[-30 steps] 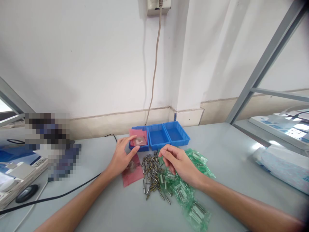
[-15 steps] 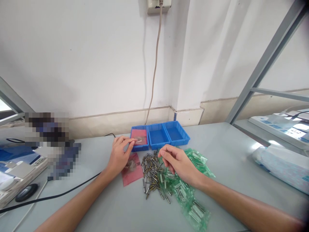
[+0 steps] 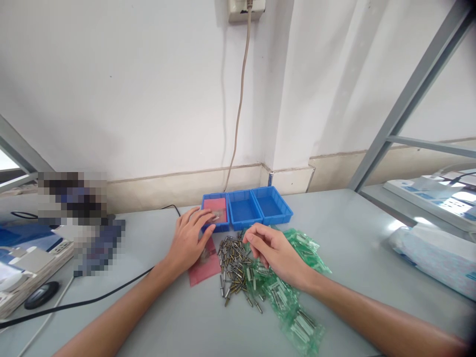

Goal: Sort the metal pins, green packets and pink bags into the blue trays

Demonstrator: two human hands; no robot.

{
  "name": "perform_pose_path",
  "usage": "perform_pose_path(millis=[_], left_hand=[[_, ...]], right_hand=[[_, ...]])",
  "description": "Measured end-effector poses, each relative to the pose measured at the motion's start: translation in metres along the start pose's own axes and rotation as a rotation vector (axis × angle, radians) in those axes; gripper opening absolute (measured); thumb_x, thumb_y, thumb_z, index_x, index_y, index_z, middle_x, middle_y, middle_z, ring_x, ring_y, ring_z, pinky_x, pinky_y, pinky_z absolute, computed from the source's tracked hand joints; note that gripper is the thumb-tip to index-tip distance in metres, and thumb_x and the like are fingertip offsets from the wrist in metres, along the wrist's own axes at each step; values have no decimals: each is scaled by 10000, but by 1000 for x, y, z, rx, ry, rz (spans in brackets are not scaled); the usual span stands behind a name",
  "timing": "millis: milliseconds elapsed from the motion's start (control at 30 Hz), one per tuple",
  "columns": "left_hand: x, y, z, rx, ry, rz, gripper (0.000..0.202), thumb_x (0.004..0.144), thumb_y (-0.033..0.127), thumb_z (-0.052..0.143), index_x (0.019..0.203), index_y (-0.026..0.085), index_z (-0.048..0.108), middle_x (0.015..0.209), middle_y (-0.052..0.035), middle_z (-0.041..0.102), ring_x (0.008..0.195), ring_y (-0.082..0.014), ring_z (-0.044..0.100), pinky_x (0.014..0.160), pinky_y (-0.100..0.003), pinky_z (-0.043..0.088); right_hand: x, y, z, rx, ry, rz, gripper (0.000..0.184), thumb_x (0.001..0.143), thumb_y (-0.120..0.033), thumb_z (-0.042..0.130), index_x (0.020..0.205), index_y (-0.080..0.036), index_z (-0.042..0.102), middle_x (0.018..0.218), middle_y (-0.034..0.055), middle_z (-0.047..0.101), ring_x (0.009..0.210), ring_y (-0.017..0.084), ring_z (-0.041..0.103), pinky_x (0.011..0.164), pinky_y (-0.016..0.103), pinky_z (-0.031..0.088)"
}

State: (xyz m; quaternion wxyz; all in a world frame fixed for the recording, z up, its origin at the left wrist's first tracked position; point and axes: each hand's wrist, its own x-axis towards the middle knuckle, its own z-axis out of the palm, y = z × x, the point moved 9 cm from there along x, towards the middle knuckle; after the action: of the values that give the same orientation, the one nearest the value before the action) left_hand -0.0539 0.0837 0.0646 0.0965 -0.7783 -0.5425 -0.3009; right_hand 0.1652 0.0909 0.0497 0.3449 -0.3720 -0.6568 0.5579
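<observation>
My left hand point(image 3: 189, 240) is open, its fingers spread over the near left edge of the left blue bin point(image 3: 217, 229). Its fingertips reach to a pink bag point(image 3: 215, 204) with small pale pieces, lying in that bin. A second pink bag point(image 3: 204, 275) lies on the table, partly covered by the same hand. My right hand point(image 3: 275, 250) has its fingers curled in above green plastic bags point(image 3: 284, 297) of slim metal and white pieces. Whatever those fingers may hold is hidden. Between the hands spreads a loose pile of small silver and brass-coloured rivet-like pins point(image 3: 234, 265).
A middle blue bin point(image 3: 243, 206) and a right blue bin point(image 3: 273, 203) adjoin the left one near the wall. Black cable point(image 3: 100, 297) crosses the table at left, near a black mouse point(image 3: 41, 295). A soft plastic pack point(image 3: 435, 255) lies at right.
My left hand has gone from fingers and thumb held close together to spread fingers, the hand flatter over the bin's edge. My right hand stays almost where it was.
</observation>
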Motion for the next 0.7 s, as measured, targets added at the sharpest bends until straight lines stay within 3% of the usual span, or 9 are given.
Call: perform_pose_path(millis=[100,167,267,333,400,467,600,700], left_hand=[[0,3,2,17,-23,26,364,1123,413,520,1430,253,635,1457,-99,675,1482,-335,469,1210,-552,354],[0,6,-7,26,38,40,350,1114,413,533,1382,226,657,1421,-125,679,1424,-337,522,1176,-537,395],[-2,20,-28,4,177,126,229,1103,342,544,1101,200,724,1127,-115,739,1096,-281,655,991,-438,494],[-6,36,-33,-28,177,245,270,1100,263,529,896,206,697,865,-69,709,844,-225,629,825,-359,499],[-11,53,-25,-18,70,378,356,1107,251,513,785,217,661,718,-34,649,704,-197,583,709,-325,469],[-15,60,-10,27,-73,426,426,1128,299,492,740,222,647,670,-25,630,646,-187,583,645,-316,443],[-17,42,16,199,-342,293,398,1146,339,450,855,212,690,769,-60,711,682,-216,684,600,-305,432],[-21,23,20,392,-458,113,336,1133,342,461,968,192,712,867,-118,751,737,-285,740,574,-315,437]], right_hand=[[0,-1,0,-16,0,-14,277,1061,-447,572,922,-226,663,699,-39,559,544,119,436,508,257,337],[0,0,-1,-22,0,-20,282,1067,-450,568,922,-229,666,698,-38,563,545,121,432,511,258,345],[0,0,-1,-32,6,-28,284,1066,-455,572,923,-230,672,707,-35,571,548,123,432,512,259,348],[0,-1,-1,-44,9,-34,284,1065,-456,576,926,-228,674,707,-34,568,548,123,431,509,259,344],[0,-1,-2,-63,13,-45,296,1068,-465,574,927,-227,676,709,-33,566,556,124,435,509,259,345],[0,-2,-3,-81,20,-60,315,1075,-479,568,922,-225,676,719,-29,566,576,129,454,520,260,357],[1,-1,-3,-90,20,-60,328,1083,-493,555,929,-226,666,730,-34,557,575,128,458,528,263,359],[1,-1,-3,-84,18,-52,324,1086,-496,549,939,-230,658,725,-41,547,557,123,435,518,262,338]])
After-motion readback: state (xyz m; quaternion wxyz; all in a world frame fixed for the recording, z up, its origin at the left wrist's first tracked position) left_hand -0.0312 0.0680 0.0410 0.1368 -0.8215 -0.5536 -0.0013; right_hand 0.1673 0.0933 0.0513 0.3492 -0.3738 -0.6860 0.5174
